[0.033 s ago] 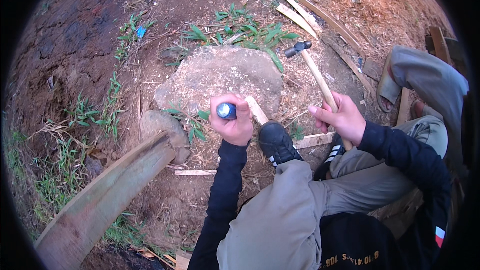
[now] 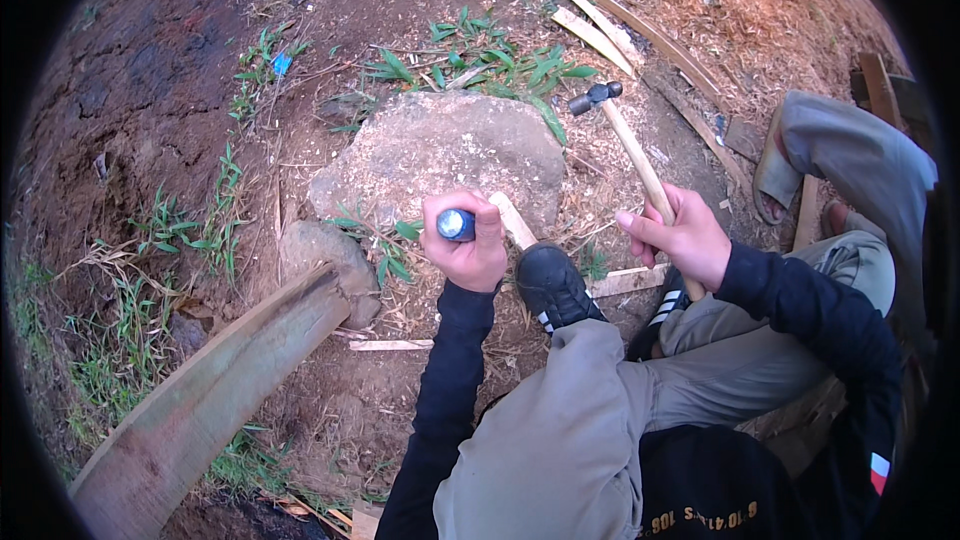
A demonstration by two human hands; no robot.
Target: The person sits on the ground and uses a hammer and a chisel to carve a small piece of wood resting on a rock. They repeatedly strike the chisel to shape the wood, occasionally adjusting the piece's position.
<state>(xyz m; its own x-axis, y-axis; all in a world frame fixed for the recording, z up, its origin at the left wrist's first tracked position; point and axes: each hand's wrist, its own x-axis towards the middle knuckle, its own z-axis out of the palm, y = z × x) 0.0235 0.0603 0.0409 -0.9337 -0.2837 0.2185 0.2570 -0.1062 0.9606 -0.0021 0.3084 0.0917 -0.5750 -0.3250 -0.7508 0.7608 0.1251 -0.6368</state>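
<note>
My left hand (image 2: 466, 258) is closed in a fist around a blue-handled chisel (image 2: 456, 225), judging by its handle. I see the handle end-on, with a pale shiny cap on top; its blade is hidden below the fist. Beside that hand, a short pale wooden piece (image 2: 513, 221) lies at the edge of a flat stone (image 2: 450, 145), its near end meeting my black shoe (image 2: 556, 286). To the right, my right hand (image 2: 682, 240) grips the wooden handle of a ball-peen hammer (image 2: 634, 152). The dark hammer head points away from me, raised apart from the chisel.
A curved wooden plank (image 2: 215, 395) leans on a smaller rock (image 2: 325, 265) at the left. Wood strips (image 2: 600, 35) lie among shavings at the far right. Another person's leg (image 2: 850, 145) is close on my right. Green plants (image 2: 500, 65) grow behind the stone.
The top of the chisel handle has shifted very slightly to the right and down in my left fist. The hammer and my right hand have stayed put.
</note>
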